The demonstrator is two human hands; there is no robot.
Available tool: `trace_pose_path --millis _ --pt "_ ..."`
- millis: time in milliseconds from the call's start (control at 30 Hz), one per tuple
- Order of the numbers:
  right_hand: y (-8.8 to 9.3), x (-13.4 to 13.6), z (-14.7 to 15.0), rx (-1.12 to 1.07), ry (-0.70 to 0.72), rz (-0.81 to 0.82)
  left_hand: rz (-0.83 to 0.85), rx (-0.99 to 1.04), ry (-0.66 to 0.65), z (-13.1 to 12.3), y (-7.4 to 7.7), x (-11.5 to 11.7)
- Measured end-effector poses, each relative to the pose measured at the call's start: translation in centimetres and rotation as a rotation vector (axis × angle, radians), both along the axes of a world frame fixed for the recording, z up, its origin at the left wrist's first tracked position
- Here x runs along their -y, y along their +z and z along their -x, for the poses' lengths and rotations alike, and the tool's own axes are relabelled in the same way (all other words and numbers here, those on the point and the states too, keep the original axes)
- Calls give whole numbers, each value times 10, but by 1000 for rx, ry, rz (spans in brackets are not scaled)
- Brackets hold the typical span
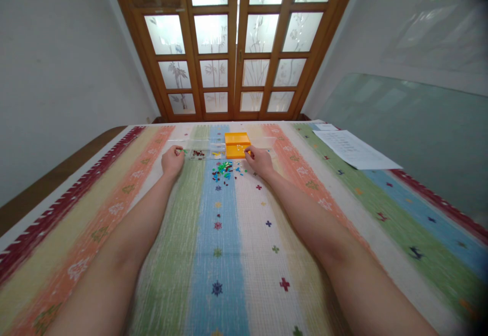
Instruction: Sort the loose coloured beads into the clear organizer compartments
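**Hand Position at the Sorting Containers**

My left hand [173, 160] lay knuckles-up on the cloth, with the fingers curled in at the near-left end of the clear compartment box [202, 151]. A green speck showed at the fingertips, but it was too small for me to tell whether I gripped it. My right hand [260, 161] rested the same way, fingers bent close together and tips at the near-right corner of the orange tray [237, 145]. I could not tell whether they held anything.

The clear compartment box contained dark red pieces in one cell and yellow pieces in the cell next to the orange tray. The orange tray stood just beside the box's right end and held a few pale specks. A pile of small coloured pieces [224, 169], green, blue and dark red, lay loose between my hands, just in front of both containers.

Everything sat on a striped cloth [229, 254] with green, blue, white and orange bands and small cross motifs. Beyond it stood a wooden door [236, 46] with frosted panes, between white walls [57, 71].

A sheet of paper [354, 149] lay on the cloth to the right, well apart from my right hand. A glass pane [412, 127] leaned against the right wall.
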State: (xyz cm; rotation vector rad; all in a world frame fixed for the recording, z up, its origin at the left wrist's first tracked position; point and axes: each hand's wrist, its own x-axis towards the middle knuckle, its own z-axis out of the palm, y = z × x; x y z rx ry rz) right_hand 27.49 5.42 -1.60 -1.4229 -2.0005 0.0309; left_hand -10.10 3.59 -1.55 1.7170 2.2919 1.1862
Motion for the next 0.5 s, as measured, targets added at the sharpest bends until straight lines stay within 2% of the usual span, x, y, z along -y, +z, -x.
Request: trace_pose_path --millis 67,133,367,500 --pt "0 1 1 9 12 7 -4 22 4 -1 1 0" --pt "0 1 1 18 18 6 -6 21 -78 -6 2 0" --pt "-2 2 1 36 32 -14 18 -79 -661 -44 4 10" --pt "0 4 1 35 36 2 181 75 -984 -64 15 22"
